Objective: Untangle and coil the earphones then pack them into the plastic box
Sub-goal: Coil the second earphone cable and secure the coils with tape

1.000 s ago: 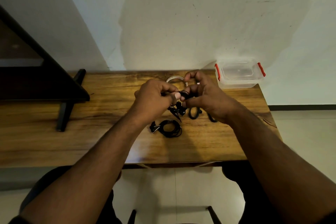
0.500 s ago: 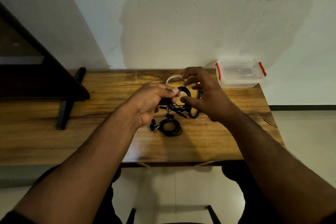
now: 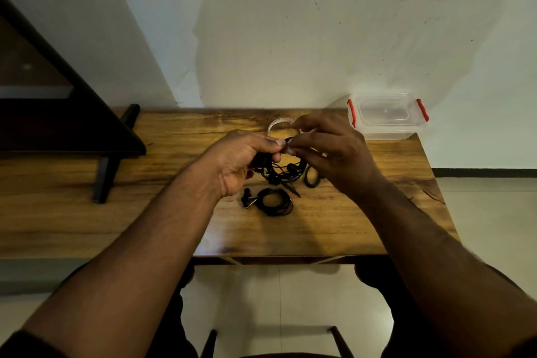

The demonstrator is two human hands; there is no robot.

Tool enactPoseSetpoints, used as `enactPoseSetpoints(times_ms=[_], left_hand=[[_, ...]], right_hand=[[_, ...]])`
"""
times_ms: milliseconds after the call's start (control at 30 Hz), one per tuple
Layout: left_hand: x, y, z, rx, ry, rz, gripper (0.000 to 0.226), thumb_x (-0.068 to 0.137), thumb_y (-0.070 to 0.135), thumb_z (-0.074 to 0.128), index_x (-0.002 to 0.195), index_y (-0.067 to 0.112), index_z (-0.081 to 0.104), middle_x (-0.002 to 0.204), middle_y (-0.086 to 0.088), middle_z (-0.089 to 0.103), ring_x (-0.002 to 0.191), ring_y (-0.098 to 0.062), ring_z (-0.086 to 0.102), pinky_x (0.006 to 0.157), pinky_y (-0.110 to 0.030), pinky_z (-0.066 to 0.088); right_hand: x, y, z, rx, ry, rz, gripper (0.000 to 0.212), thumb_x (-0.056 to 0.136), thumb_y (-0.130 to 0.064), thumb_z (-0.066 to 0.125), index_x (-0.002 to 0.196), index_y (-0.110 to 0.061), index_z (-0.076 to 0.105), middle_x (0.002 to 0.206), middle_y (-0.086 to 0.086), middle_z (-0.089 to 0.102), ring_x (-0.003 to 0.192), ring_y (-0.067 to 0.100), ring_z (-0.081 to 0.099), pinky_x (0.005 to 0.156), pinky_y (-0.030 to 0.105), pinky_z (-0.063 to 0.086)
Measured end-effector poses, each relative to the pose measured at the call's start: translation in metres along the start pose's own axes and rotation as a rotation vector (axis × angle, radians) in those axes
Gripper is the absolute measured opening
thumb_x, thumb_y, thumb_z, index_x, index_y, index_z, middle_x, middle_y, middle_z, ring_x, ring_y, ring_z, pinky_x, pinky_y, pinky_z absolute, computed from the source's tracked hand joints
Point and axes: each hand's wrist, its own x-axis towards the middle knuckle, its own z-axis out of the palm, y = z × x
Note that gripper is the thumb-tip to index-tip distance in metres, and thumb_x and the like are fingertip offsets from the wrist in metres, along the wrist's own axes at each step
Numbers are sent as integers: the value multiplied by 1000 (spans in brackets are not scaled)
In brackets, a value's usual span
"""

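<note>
The left hand (image 3: 241, 160) pinches the black earphone cable (image 3: 280, 173), whose tangle hangs below both hands. A coiled pair (image 3: 274, 201) lies nearer the person. The right hand (image 3: 334, 151) pinches the same cable. The plastic box (image 3: 386, 116) sits beyond it.

Both my forearms reach forward, converging. My left hand (image 3: 242, 158) palm turned inward, fingers curled, thumb and forefinger pinching black earphone cable (image 3: 279, 173) at its tips. My right hand (image 3: 334, 151) opposite, fingertips meeting left's, pinching same cable; upper fingers blurred, slightly raised.
</note>
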Motion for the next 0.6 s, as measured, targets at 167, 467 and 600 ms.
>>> enactPoseSetpoints(times_ms=[167, 467, 600], left_hand=[[2, -4, 1, 70, 41, 64, 8, 79, 14, 70, 75, 15, 77, 60, 1, 66, 73, -14, 57, 91, -46, 31], [2, -2, 1, 9, 0, -61, 15, 83, 21, 66, 70, 15, 71, 53, 7, 60, 51, -3, 51, 68, -33, 29], [2, -2, 2, -5, -41, -131, 13, 83, 22, 63, 75, 16, 70, 55, 8, 60, 56, -5, 49, 67, -33, 30]], right_hand=[[0, -6, 1, 153, 24, 132, 7, 87, -8, 66, 92, -3, 67, 103, 10, 67, 97, 16, 62, 77, 30, 52], [0, 1, -14, 239, -106, 201, 30, 83, -6, 72, 112, -11, 66, 109, 2, 63, 84, 9, 64, 71, 26, 56], [-3, 4, -8, 163, -182, 148, 30, 84, -7, 68, 114, -12, 67, 112, 5, 64, 91, 11, 63, 73, 30, 56]])
